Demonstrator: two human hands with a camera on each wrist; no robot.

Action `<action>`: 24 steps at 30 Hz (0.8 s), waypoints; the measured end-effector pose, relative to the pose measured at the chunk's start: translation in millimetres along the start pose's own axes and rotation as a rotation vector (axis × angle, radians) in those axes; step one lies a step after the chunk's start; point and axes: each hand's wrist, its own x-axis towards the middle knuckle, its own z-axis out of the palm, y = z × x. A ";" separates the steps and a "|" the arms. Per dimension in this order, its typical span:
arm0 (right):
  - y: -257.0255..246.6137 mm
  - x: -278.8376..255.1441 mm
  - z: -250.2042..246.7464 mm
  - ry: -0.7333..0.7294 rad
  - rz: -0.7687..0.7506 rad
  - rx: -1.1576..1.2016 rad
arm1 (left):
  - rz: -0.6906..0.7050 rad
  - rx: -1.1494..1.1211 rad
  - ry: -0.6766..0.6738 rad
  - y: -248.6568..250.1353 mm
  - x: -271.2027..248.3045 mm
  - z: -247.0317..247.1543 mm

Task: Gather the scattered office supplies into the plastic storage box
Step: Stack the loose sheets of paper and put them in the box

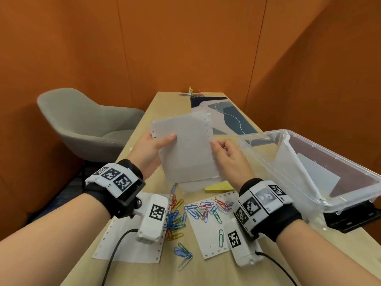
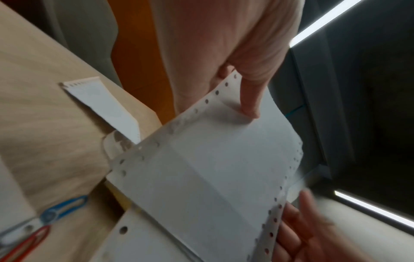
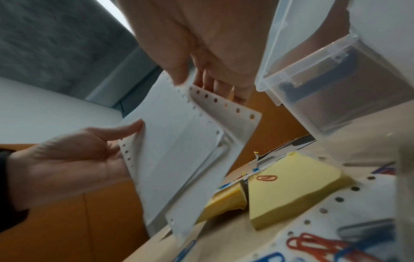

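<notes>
Both hands hold a stack of white hole-edged paper sheets (image 1: 187, 149) upright above the table. My left hand (image 1: 162, 141) pinches its left edge, thumb (image 2: 251, 102) on the front. My right hand (image 1: 218, 147) pinches the right edge, thumb (image 3: 179, 74) in front. The clear plastic storage box (image 1: 268, 162) stands to the right, tilted, with a white sheet and a white stick inside. Under the hands lie a yellow sticky-note pad (image 1: 219, 187), several coloured paper clips (image 1: 175, 219) and two more sheets (image 1: 208, 230).
A grey chair (image 1: 86, 124) stands left of the narrow wooden table. A blue patterned mat (image 1: 224, 114) covers the far end. A black object (image 1: 350, 219) sits under the box's near corner. Orange walls close in all round.
</notes>
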 end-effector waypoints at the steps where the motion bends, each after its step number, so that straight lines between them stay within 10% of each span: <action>1: -2.1 -1.2 -0.1 -0.024 0.026 0.067 | 0.024 -0.007 -0.008 2.3 1.0 1.8; 7: 0.8 0.0 -1.8 0.010 0.033 -0.081 | 0.017 0.484 0.021 11.0 3.6 -5.4; 13: 9.0 3.3 -10.9 0.103 0.213 -0.118 | -0.621 1.665 -0.380 -23.4 -12.1 -62.7; 24: 5.6 -4.2 -10.8 0.079 0.238 -0.117 | -0.516 1.592 -0.353 -30.7 -15.1 -68.7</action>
